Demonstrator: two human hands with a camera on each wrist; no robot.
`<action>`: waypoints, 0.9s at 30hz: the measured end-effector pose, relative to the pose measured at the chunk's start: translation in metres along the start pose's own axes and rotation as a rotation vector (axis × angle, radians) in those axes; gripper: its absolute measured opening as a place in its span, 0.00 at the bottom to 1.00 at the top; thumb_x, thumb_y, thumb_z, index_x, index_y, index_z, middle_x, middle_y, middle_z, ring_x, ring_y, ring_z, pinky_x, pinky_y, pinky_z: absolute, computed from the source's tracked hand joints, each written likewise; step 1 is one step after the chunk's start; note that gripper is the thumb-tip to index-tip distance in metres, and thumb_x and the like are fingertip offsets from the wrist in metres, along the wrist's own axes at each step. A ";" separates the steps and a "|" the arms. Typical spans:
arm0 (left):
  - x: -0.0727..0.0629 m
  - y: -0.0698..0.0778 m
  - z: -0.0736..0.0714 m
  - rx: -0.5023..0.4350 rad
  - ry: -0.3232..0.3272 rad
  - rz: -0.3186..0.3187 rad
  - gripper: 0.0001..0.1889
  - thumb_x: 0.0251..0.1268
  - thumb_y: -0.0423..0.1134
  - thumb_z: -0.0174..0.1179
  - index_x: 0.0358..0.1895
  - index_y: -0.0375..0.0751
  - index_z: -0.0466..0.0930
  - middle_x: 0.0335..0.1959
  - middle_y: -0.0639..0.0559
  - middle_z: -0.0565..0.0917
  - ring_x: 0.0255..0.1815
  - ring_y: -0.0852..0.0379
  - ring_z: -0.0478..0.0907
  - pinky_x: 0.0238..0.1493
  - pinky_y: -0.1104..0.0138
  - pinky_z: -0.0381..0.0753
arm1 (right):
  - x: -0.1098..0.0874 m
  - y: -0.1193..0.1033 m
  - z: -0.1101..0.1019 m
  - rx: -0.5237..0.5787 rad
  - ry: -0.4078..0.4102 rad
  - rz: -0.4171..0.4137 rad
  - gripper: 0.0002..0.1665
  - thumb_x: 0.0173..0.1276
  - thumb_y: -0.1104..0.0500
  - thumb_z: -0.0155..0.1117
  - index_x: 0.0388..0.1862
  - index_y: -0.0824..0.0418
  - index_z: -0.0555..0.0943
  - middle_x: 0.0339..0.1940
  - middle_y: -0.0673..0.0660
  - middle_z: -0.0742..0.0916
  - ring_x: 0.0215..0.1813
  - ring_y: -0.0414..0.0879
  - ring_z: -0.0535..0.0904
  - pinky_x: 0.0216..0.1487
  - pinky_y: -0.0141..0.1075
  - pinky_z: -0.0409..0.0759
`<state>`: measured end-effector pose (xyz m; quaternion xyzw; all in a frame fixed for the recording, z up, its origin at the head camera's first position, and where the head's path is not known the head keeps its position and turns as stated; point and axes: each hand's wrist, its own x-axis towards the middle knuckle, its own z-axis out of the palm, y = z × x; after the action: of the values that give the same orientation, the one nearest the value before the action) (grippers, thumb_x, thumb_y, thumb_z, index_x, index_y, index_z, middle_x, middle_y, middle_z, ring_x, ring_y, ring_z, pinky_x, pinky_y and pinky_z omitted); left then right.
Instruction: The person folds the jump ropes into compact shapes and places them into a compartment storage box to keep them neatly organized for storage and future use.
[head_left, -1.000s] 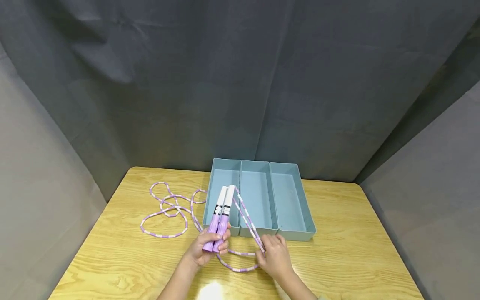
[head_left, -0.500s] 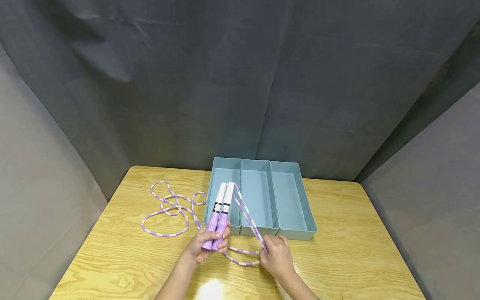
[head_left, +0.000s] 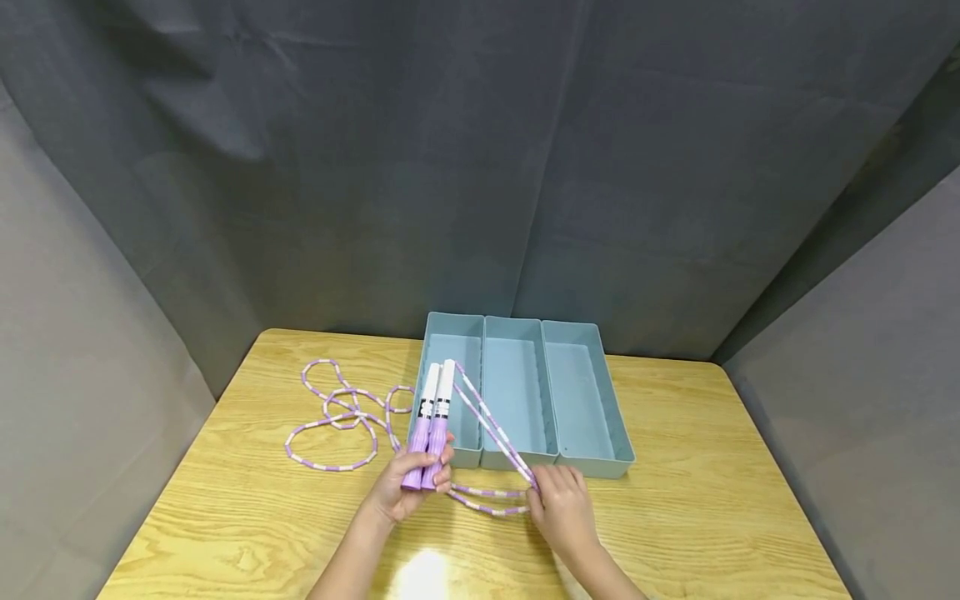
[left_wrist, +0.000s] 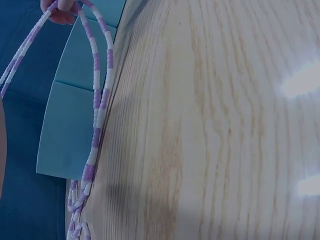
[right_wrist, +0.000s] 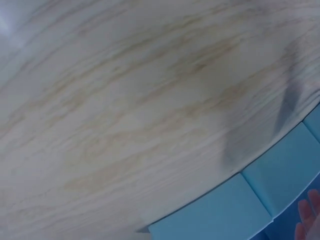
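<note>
My left hand [head_left: 397,487] grips the two purple-and-white handles [head_left: 433,425] of a jump rope, side by side with their white ends tilted up. Two strands of its beaded purple-and-white cord [left_wrist: 96,135] run down from the handle tops to my right hand [head_left: 564,510], whose curled fingers pinch them. Beyond that grip the cord loops back leftward below the left hand. The rest lies in loose loops on the table's left side. Both hands are near the front of the blue-grey trays [head_left: 517,460]. In the left wrist view, the right hand [left_wrist: 62,12] pinches the cord.
Three long blue-grey compartments stand side by side at the table's back middle; the handles overlap the left one in the head view. A wooden table [head_left: 690,467] extends around them. Dark grey curtain [head_left: 420,167] hangs behind, with lighter panels at both sides.
My right hand has moved slightly right with the cord, and the left hand with the handles a little left and away. The strands between them are longer; the lower loop is shallower.
</note>
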<state>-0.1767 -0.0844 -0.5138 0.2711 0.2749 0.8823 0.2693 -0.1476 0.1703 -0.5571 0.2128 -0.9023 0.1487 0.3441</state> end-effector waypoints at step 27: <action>0.000 -0.004 -0.004 0.073 0.255 -0.064 0.18 0.59 0.21 0.33 0.51 0.34 0.62 0.33 0.51 0.71 0.24 0.61 0.68 0.29 0.73 0.72 | 0.028 -0.014 -0.028 0.019 0.242 -0.320 0.19 0.72 0.61 0.41 0.47 0.66 0.80 0.48 0.60 0.83 0.47 0.54 0.80 0.63 0.44 0.67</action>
<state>-0.1782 -0.0829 -0.5194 0.1576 0.3472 0.8899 0.2503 -0.1439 0.1617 -0.5156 0.3374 -0.8076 0.1249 0.4672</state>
